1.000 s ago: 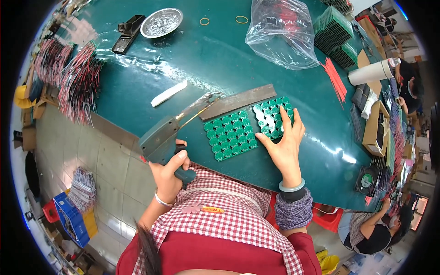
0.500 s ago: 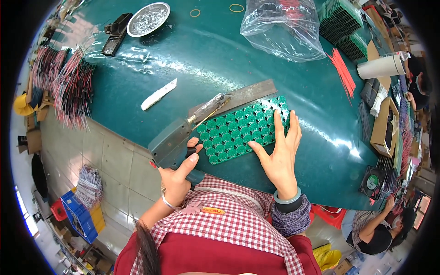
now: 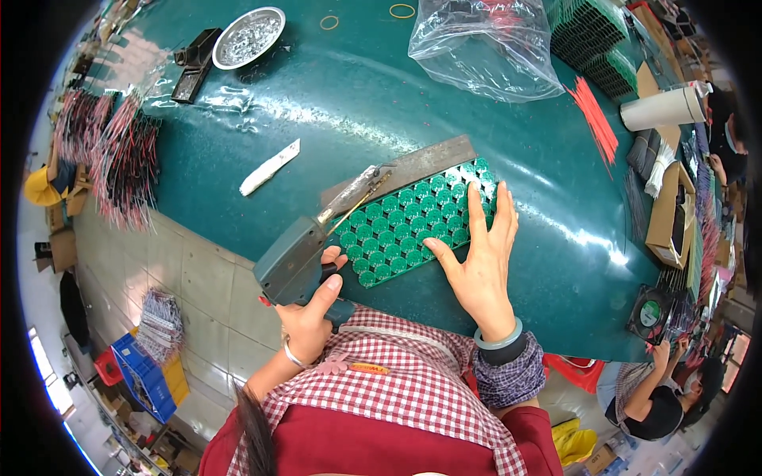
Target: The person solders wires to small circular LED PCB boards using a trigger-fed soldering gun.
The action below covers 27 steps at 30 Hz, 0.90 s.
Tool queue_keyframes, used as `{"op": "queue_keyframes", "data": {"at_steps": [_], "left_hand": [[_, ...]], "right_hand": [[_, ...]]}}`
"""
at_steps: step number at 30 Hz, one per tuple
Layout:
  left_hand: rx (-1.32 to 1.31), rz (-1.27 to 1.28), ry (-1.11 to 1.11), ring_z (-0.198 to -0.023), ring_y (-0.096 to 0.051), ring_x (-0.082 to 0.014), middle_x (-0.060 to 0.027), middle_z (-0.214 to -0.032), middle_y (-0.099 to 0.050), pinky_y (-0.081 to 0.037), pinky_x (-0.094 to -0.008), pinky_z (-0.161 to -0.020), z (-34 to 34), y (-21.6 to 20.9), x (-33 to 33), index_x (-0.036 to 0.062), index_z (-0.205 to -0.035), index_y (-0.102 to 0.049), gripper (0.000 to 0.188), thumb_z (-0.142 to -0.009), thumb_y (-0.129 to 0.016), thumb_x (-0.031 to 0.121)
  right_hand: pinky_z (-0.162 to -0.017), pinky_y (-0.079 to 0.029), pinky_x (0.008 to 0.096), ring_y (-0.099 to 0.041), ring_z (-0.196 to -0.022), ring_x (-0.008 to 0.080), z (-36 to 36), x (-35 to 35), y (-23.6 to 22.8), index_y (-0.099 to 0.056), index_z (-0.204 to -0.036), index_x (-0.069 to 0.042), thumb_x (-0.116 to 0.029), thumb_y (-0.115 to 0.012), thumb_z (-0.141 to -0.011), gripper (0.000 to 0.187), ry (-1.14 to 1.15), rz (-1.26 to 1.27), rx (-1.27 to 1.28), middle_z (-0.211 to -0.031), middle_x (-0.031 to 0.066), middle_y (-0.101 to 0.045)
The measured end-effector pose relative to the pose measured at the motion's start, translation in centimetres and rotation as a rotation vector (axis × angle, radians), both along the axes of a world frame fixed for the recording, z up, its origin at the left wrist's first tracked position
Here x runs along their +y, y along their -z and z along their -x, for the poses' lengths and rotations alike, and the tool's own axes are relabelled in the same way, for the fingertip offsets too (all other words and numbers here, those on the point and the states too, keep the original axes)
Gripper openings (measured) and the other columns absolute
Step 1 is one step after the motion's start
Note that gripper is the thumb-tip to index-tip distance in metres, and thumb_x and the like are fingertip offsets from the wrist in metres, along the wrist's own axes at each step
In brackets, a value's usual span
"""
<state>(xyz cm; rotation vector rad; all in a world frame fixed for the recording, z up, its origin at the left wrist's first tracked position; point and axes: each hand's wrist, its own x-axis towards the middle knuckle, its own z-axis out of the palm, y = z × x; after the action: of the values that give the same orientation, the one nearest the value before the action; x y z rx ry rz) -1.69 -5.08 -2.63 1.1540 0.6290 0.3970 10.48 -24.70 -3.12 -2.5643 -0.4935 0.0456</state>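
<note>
Green round circuit boards (image 3: 405,224) lie in a tight block of rows on the table (image 3: 567,278), right in front of me. My left hand (image 3: 309,317) is wrapped around the grip of a dark soldering gun (image 3: 290,259), just left of the block. The gun's tip reaches over the grey metal bar (image 3: 435,160) that runs along the block's far edge; I cannot tell whether tip and bar touch. My right hand (image 3: 484,270) is spread and grips nothing, its index finger and thumb on the boards at the block's right end. Beyond the block to the left lies a white strip (image 3: 270,167), and farther off that way stands a shallow metal bowl (image 3: 248,38). Well beyond the block's right end are a clear plastic bag (image 3: 476,67) and a fan of red wires (image 3: 595,123).
</note>
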Motion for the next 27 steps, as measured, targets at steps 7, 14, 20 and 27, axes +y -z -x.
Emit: {"op": "queue_keyframes", "data": {"at_steps": [7, 14, 20, 27], "left_hand": [[-0.003, -0.058, 0.033, -0.106, -0.064, -0.0268, -0.0169, -0.115, -0.065, -0.053, -0.0434, -0.096, -0.3, 0.0, 0.4, -0.003, -0.13, -0.052, 0.048, -0.083, -0.065, -0.006], [0.055, -0.058, 0.027, -0.109, -0.062, -0.0274, -0.0166, -0.114, -0.062, -0.054, -0.0494, -0.096, -1.2, -1.3, 0.6, -0.0027, -0.132, -0.047, 0.051, -0.084, -0.063, -0.008], [0.019, -0.215, 0.027, -0.111, -0.062, -0.0292, -0.0161, -0.111, -0.062, -0.052, -0.0513, -0.098, -1.7, -2.0, 2.0, -0.004, -0.126, -0.052, 0.042, -0.085, -0.062, -0.004], [0.001, -0.32, 0.052, -0.111, -0.062, -0.0291, -0.0153, -0.111, -0.063, -0.049, -0.0487, -0.102, -3.2, -2.9, 2.0, -0.0042, -0.127, -0.051, 0.044, -0.084, -0.061, -0.005]], "right_hand": [[-0.115, -0.015, 0.0626, -0.017, -0.143, 0.0507, -0.1, 0.5, 0.2, -0.032, -0.151, -0.007, -0.042, -0.073, -0.084, 0.086, 0.011, -0.018, -0.011, -0.154, 0.034, -0.016], [-0.116, -0.014, 0.0616, -0.014, -0.145, 0.0504, 0.0, -0.2, -0.2, -0.029, -0.152, -0.007, -0.041, -0.072, -0.085, 0.087, 0.034, -0.029, 0.059, -0.156, 0.0336, -0.011], [-0.116, -0.015, 0.0618, -0.016, -0.146, 0.0481, -6.8, -6.8, -1.8, -0.03, -0.151, -0.005, -0.031, -0.068, -0.088, 0.079, 0.1, 0.074, -0.175, -0.157, 0.0295, -0.017], [-0.115, -0.028, 0.0503, -0.033, -0.139, 0.0392, -23.8, -16.6, 3.5, -0.038, -0.145, 0.0, -0.024, -0.07, -0.087, 0.071, 0.306, 0.338, -0.453, -0.149, 0.0222, -0.037]]}}
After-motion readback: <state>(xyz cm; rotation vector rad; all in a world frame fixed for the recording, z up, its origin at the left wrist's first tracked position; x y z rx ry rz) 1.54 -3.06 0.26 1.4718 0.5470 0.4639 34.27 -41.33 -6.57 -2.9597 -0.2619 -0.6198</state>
